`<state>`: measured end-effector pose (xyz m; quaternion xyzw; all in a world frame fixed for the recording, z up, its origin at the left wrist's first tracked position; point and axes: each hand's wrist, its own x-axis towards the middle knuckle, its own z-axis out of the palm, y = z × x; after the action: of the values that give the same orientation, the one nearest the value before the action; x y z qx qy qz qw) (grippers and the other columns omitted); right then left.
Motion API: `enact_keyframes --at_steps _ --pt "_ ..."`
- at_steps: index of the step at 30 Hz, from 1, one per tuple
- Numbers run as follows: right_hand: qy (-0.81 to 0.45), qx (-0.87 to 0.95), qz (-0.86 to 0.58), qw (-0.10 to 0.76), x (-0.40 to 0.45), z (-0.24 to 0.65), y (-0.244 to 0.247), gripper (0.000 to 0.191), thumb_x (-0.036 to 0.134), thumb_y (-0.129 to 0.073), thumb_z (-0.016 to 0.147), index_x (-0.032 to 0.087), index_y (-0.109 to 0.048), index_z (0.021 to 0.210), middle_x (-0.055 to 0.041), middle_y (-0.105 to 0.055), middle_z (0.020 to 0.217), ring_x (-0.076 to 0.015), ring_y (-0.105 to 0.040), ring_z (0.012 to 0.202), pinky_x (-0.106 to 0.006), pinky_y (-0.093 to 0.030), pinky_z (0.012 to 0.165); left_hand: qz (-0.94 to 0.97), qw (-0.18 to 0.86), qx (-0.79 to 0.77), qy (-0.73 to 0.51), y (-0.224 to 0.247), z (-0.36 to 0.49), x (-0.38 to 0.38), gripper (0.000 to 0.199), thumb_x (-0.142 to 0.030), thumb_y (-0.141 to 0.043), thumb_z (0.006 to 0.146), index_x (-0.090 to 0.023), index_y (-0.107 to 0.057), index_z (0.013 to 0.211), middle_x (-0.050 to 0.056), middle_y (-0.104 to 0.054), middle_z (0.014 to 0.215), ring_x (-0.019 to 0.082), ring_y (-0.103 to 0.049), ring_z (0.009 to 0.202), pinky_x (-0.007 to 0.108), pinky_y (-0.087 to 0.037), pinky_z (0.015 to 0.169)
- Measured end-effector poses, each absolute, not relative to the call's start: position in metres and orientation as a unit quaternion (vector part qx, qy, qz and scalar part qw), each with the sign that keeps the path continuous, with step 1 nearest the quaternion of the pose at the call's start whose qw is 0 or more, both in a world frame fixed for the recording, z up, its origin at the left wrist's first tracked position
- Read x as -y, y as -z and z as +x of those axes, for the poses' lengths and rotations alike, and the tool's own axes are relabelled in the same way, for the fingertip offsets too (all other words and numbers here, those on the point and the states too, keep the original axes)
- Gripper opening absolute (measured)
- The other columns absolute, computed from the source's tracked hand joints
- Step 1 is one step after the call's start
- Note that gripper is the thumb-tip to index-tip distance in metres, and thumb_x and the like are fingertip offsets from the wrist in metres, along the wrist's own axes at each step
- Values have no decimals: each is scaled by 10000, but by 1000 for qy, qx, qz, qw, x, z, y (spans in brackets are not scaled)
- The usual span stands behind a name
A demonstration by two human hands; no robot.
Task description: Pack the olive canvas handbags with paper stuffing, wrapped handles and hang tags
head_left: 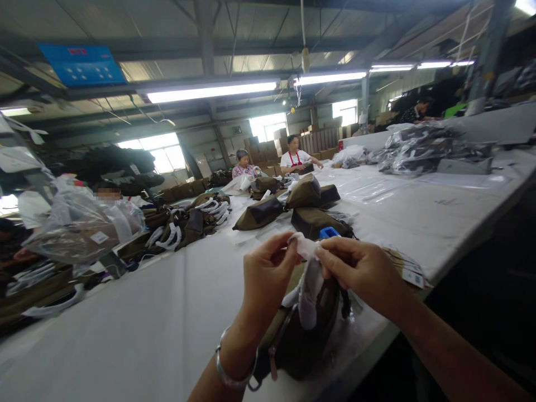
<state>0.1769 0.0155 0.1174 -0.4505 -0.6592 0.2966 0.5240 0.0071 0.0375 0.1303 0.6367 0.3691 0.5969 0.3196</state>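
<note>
Bag (307, 346) sits at the near edge of the surface (167, 312), likely for easy reach. Left hand (268, 273) and right hand (362, 271) pinch white wrapping (305, 247) above it, apparently for fine control.

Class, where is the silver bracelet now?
In the head view, low and left of centre, the silver bracelet circles the left wrist, left of the brown bag.

The near bag (307, 349) rests on the table (142, 329), before piled bags (260, 214).

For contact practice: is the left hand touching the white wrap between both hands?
Touching: the head view shows the left hand pinching one side of the white wrap.
</note>
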Motion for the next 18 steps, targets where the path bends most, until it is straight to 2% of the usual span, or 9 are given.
enact_keyframes --at_steps 2,5,8,10,12,13,16,18 --pt "-284 662 -469 512 -17 175 -119 341 488 -618 925 189 -733 810 16 -646 573 -79 -475 431 -200 -364 422 663 264 -373 -593 -128 7 -37 133 -269 -721 877 -213 -790 975 -16 -783 794 137 -752 664 208 -641 630" --pt "-302 652 -479 504 -19 173 -121 365 502 -615 919 185 -732 781 25 -618 517 -71 -439 379 -199 -319 381 714 135 -375 -576 -124 6 -34 148 -200 -691 902 -217 -781 1019 2 -800 872 135 -761 684 202 -632 671" --pt "-341 643 -458 511 -20 172 -120 332 480 -648 902 172 -748 827 35 -592 492 -68 -421 367 -192 -284 362 760 2 -336 -557 -122 5 -27 186 -140 -658 922 -195 -772 1058 46 -810 981 151 -781 803 204 -622 790" --pt "-376 635 -421 527 -21 172 -118 317 471 -668 894 169 -762 912 36 -608 519 -68 -420 377 -189 -280 362 782 -34 -299 -545 -123 5 -22 214 -115 -639 933 -172 -762 1098 83 -797 1090 174 -773 960 216 -597 906" --pt "-394 633 -386 543 -22 172 -117 313 466 -674 895 172 -765 953 32 -637 565 -67 -420 393 -190 -279 365 790 5 -292 -538 -125 4 -16 225 -134 -623 952 -173 -755 1130 88 -779 1159 190 -745 1072 235 -575 972" --pt "-390 638 -375 548 -22 172 -116 303 461 -671 901 175 -767 934 24 -659 597 -69 -443 415 -190 -298 377 786 48 -302 -538 -127 4 -14 222 -161 -605 971 -189 -756 1131 75 -782 1154 188 -749 1059 241 -585 957" --pt "-330 669 -370 553 -20 170 -115 279 433 -652 932 189 -772 872 -4 -733 730 -107 -608 586 -189 -440 511 735 203 -342 -550 -133 1 -13 209 -250 -594 992 -230 -744 1135 28 -806 1053 162 -781 868 234 -633 791" --pt "-246 685 -389 565 -20 168 -114 237 409 -664 932 205 -774 883 5 -734 725 -121 -647 637 -196 -481 576 697 290 -346 -557 -137 -1 -16 232 -273 -664 950 -225 -718 1170 24 -813 1012 162 -781 815 228 -638 725"
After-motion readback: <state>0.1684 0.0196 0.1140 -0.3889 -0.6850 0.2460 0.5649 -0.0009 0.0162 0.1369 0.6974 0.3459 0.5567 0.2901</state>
